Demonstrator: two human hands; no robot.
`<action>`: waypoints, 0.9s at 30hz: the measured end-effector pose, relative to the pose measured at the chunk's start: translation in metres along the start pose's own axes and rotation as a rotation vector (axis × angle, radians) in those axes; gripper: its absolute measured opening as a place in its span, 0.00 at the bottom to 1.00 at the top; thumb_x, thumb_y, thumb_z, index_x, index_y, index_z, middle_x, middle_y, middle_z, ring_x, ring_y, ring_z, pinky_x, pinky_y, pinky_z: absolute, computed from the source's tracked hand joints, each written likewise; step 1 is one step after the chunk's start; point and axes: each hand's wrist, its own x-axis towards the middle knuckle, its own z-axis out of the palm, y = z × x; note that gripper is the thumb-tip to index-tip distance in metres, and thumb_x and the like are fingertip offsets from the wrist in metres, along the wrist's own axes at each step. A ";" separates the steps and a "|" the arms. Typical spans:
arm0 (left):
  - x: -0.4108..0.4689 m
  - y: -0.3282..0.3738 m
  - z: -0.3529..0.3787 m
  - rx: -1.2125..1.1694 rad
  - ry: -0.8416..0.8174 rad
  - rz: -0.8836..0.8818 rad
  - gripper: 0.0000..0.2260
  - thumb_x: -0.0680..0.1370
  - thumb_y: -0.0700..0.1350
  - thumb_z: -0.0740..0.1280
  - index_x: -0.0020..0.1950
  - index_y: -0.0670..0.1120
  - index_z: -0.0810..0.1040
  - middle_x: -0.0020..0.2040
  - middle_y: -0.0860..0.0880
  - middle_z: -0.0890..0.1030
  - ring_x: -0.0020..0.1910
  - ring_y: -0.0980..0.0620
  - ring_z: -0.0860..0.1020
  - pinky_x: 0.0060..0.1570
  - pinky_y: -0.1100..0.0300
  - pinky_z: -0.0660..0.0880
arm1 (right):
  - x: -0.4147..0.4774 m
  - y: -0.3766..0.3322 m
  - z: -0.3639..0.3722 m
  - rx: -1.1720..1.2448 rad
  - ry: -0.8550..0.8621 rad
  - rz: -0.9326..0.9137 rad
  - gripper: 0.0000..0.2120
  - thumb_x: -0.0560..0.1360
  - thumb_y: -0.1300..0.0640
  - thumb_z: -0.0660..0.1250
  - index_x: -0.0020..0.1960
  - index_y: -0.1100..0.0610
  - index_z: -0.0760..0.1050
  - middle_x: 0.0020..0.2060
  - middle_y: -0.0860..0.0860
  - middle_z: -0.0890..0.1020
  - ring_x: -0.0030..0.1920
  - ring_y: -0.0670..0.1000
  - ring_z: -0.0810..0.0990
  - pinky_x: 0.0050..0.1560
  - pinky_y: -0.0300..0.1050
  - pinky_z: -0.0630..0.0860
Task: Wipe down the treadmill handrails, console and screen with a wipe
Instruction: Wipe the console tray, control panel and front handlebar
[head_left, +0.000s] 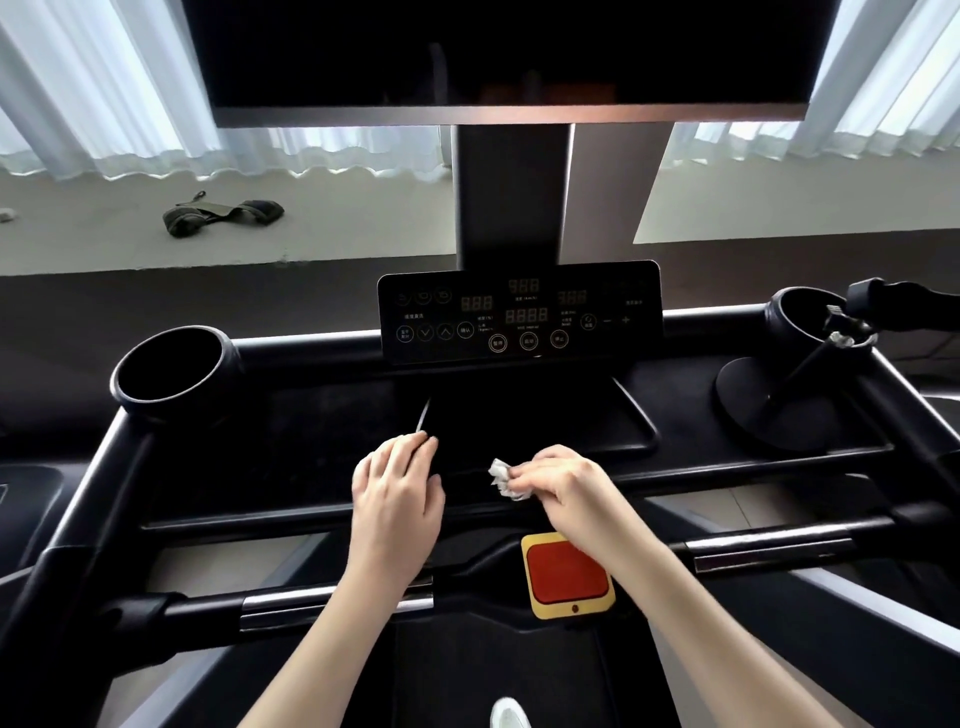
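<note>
My right hand (563, 486) grips a crumpled white wipe (505, 479) and holds it against the front edge of the black console tray (628, 421). My left hand (397, 491) rests with relaxed fingers on the tray's left part, just left of the wipe. Behind the tray stands the dark control panel (519, 312) with round buttons. The large black screen (509, 57) hangs above on a post. A front handrail (769, 548) with chrome grip plates runs below my wrists.
A red and yellow stop button (566, 574) sits under my right wrist. Round cup holders lie at the left (166, 371) and right (805, 317). A black stand (774, 410) with a disc base occupies the tray's right side. A dark strap (223, 213) lies on the floor beyond.
</note>
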 end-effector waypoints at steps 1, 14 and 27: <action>0.001 0.007 0.002 -0.013 -0.017 0.035 0.18 0.74 0.44 0.61 0.61 0.42 0.79 0.61 0.49 0.79 0.62 0.50 0.71 0.63 0.48 0.68 | -0.001 0.005 -0.006 -0.023 -0.002 -0.013 0.12 0.65 0.72 0.68 0.43 0.60 0.85 0.42 0.49 0.86 0.44 0.48 0.79 0.47 0.30 0.74; -0.001 0.027 0.013 -0.012 -0.095 0.101 0.17 0.77 0.47 0.57 0.59 0.45 0.81 0.59 0.52 0.79 0.62 0.51 0.74 0.65 0.51 0.66 | 0.006 0.038 -0.018 -0.235 0.260 0.239 0.14 0.63 0.76 0.73 0.44 0.62 0.84 0.40 0.51 0.85 0.41 0.55 0.80 0.35 0.49 0.82; -0.002 0.029 0.012 0.017 -0.078 0.098 0.17 0.77 0.46 0.57 0.59 0.45 0.81 0.59 0.52 0.80 0.61 0.51 0.76 0.65 0.53 0.65 | 0.048 0.050 -0.006 -0.257 0.260 0.286 0.10 0.65 0.75 0.72 0.43 0.64 0.83 0.37 0.54 0.84 0.46 0.60 0.80 0.38 0.48 0.81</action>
